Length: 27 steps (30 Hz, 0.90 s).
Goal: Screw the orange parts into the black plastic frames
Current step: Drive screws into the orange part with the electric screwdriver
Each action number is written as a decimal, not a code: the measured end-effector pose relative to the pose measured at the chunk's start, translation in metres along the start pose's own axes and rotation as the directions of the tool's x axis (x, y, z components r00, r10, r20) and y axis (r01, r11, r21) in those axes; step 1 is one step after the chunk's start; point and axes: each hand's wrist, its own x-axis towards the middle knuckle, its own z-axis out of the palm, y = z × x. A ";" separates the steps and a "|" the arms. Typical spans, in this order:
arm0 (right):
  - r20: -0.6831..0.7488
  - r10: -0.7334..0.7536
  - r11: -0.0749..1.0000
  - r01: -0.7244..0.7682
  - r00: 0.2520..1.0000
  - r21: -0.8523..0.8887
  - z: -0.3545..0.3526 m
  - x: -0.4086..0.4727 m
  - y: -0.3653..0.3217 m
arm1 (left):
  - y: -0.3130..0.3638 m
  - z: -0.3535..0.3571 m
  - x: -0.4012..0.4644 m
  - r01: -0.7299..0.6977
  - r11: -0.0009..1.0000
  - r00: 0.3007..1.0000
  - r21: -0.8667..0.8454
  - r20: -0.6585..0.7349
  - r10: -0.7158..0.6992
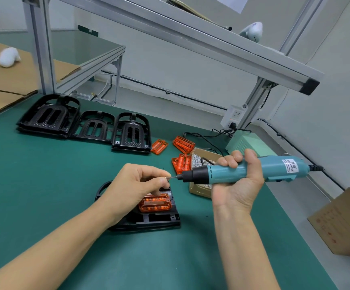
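Both forearms reach in, the left hand pinching a barely visible screw at the tip of the electric screwdriver gripped by the right hand, half hiding the black frame and orange part.

Bare forearms and hands, no sleeves

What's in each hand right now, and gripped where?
Right hand grips the teal electric screwdriver around mid-body. Left hand pinches a small screw at the bit tip, between thumb and fingers.

Green bench mat (aluminium frame overhead), pale walls.
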 end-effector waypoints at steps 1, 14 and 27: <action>-0.001 0.000 1.000 0.000 1.000 -0.002 0.000 0.000 0.000 | 0.000 0.000 0.000 -0.001 1.000 1.000 -0.005 -0.004 0.001; 0.009 0.001 1.000 -0.001 1.000 -0.007 0.000 -0.003 0.009 | -0.003 -0.001 -0.001 -0.084 0.987 0.989 0.140 -0.107 0.099; 0.025 0.023 1.000 -0.022 0.999 -0.010 -0.002 0.003 0.002 | -0.006 -0.002 0.002 -0.128 0.965 0.989 0.227 -0.041 0.141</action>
